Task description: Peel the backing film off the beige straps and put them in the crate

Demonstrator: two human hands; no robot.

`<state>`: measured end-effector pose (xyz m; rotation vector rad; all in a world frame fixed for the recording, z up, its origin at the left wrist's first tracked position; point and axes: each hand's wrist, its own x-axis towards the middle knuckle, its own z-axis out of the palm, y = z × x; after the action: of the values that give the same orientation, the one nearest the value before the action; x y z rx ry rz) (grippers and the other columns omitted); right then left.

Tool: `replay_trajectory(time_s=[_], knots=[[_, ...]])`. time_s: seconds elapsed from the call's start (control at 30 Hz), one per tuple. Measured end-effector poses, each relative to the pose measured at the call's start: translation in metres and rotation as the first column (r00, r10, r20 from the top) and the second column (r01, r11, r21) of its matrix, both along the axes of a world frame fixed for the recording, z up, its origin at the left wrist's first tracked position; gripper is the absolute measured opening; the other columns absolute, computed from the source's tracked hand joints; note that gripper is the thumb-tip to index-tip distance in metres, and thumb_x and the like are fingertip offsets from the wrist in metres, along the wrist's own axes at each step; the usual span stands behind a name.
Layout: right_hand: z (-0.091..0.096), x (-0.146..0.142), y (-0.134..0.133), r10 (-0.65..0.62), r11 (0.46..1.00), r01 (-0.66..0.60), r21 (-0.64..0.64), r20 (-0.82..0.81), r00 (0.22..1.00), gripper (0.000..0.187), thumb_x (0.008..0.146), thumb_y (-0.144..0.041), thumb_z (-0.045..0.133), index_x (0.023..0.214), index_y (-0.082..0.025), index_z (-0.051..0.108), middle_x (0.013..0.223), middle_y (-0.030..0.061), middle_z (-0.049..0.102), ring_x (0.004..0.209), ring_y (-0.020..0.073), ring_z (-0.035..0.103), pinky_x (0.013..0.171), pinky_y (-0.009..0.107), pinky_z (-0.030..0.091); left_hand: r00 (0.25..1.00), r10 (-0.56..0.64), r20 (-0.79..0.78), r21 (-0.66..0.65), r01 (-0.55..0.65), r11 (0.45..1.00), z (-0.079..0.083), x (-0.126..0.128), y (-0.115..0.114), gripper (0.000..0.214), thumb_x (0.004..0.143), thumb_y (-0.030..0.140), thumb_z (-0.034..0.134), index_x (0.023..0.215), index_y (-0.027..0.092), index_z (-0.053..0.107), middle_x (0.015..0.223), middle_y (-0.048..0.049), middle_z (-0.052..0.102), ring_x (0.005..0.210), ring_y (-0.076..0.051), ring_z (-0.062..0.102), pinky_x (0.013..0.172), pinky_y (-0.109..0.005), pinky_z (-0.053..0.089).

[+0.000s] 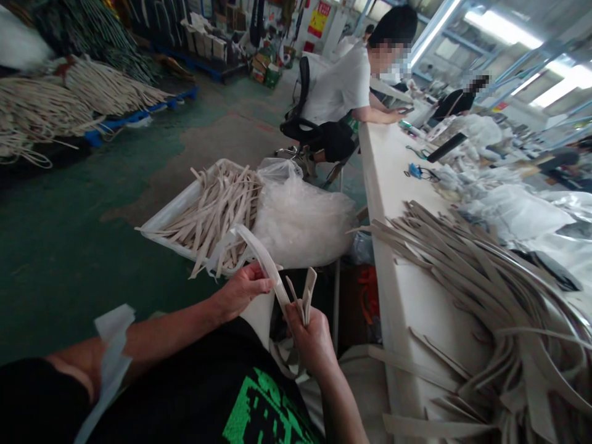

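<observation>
A pale strip (263,251) curved upward between a worker's hands, in front of a white bin (172,208) heaped with more strips (222,206), the left hand (243,291) pinching it and the right hand (311,339) wrapped around its lower part and several strip ends (309,287); a hard tug could have snagged its drooping bend among the strips, while a slackened right hand might have let the bunch slip

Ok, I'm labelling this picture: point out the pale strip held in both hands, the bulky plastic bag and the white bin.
Pale strip (265,259): head view, its curved upper stretch.
Plastic bag (305,225): head view, its bulging middle.
White bin (176,208): head view, its left wall.
</observation>
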<state>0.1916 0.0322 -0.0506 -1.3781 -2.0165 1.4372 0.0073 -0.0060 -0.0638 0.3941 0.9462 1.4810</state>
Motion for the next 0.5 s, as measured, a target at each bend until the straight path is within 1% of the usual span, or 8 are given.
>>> replay_trajectory(time_s=[0.07,0.1,0.17,0.23,0.3,0.37,0.43,0.5], knots=[[-0.002,-0.003,-0.001,-0.001,0.999,0.000,-0.034,-0.032,0.999,0.056,0.093,-0.069,0.047,0.069,-0.019,0.056,0.056,0.0009,0.054,0.049,0.0118,0.046,0.047,0.023,0.034,0.994,-0.087,0.069,-0.045,0.090,0.995,-0.004,0.008,-0.006,0.039,0.054,0.032,0.099,0.086,0.017,0.081,0.082,-0.0052,0.074,0.073,-0.015,0.061,0.070,-0.027,0.049],[-0.003,-0.003,-0.001,0.004,0.997,-0.008,-0.076,-0.052,0.999,0.058,0.092,-0.071,0.046,0.072,-0.019,0.058,0.057,0.0013,0.055,0.049,0.0118,0.047,0.047,0.023,0.035,0.990,-0.105,0.093,-0.074,0.112,0.991,-0.006,0.008,-0.007,0.040,0.054,0.032,0.099,0.086,0.016,0.082,0.084,-0.0060,0.075,0.074,-0.015,0.062,0.071,-0.027,0.050],[-0.005,0.000,-0.003,0.034,0.983,-0.049,-0.176,-0.086,0.996,0.061,0.090,-0.075,0.047,0.079,-0.017,0.062,0.061,0.0019,0.058,0.049,0.0118,0.048,0.046,0.022,0.037,0.991,-0.067,0.115,-0.136,0.083,0.987,-0.011,0.004,-0.008,0.043,0.051,0.032,0.100,0.086,0.016,0.082,0.085,-0.0054,0.075,0.072,-0.013,0.062,0.069,-0.024,0.050],[-0.008,0.005,-0.005,0.066,0.972,-0.084,-0.219,-0.088,0.994,0.062,0.090,-0.076,0.049,0.081,-0.017,0.063,0.062,0.0020,0.059,0.049,0.0116,0.050,0.046,0.022,0.038,0.993,0.004,0.114,-0.189,0.018,0.982,-0.014,-0.001,-0.008,0.045,0.045,0.028,0.102,0.083,0.017,0.082,0.082,-0.0023,0.073,0.066,-0.008,0.057,0.064,-0.020,0.048],[-0.010,0.006,-0.007,0.070,0.979,-0.080,-0.187,-0.062,0.996,0.060,0.091,-0.074,0.048,0.078,-0.017,0.062,0.059,0.0012,0.057,0.049,0.0113,0.050,0.046,0.021,0.038,0.993,0.002,0.122,-0.216,0.025,0.976,-0.015,-0.001,-0.010,0.045,0.042,0.026,0.103,0.081,0.016,0.082,0.081,-0.0012,0.073,0.063,-0.007,0.056,0.063,-0.019,0.048],[-0.011,0.004,-0.007,0.046,0.990,-0.051,-0.132,-0.038,0.998,0.060,0.092,-0.073,0.047,0.073,-0.018,0.060,0.057,0.0006,0.055,0.048,0.0109,0.049,0.047,0.021,0.038,0.985,-0.082,0.153,-0.214,0.114,0.970,-0.014,0.004,-0.012,0.043,0.046,0.026,0.102,0.082,0.015,0.082,0.083,-0.0035,0.074,0.067,-0.009,0.060,0.065,-0.020,0.050],[-0.011,0.001,-0.006,0.018,0.994,-0.022,-0.110,-0.039,0.999,0.059,0.092,-0.073,0.047,0.072,-0.018,0.059,0.057,0.0009,0.056,0.048,0.0109,0.049,0.047,0.022,0.039,0.973,-0.144,0.181,-0.194,0.178,0.965,-0.014,0.010,-0.013,0.040,0.051,0.028,0.101,0.083,0.014,0.082,0.086,-0.0063,0.076,0.074,-0.013,0.064,0.068,-0.022,0.051],[-0.012,0.001,-0.005,0.018,0.991,-0.024,-0.134,-0.046,0.999,0.059,0.090,-0.073,0.049,0.074,-0.018,0.060,0.060,0.0016,0.058,0.049,0.0113,0.051,0.047,0.021,0.039,0.978,-0.115,0.173,-0.189,0.147,0.971,-0.016,0.010,-0.012,0.039,0.052,0.027,0.100,0.085,0.015,0.082,0.086,-0.0061,0.076,0.074,-0.012,0.064,0.068,-0.021,0.051]])
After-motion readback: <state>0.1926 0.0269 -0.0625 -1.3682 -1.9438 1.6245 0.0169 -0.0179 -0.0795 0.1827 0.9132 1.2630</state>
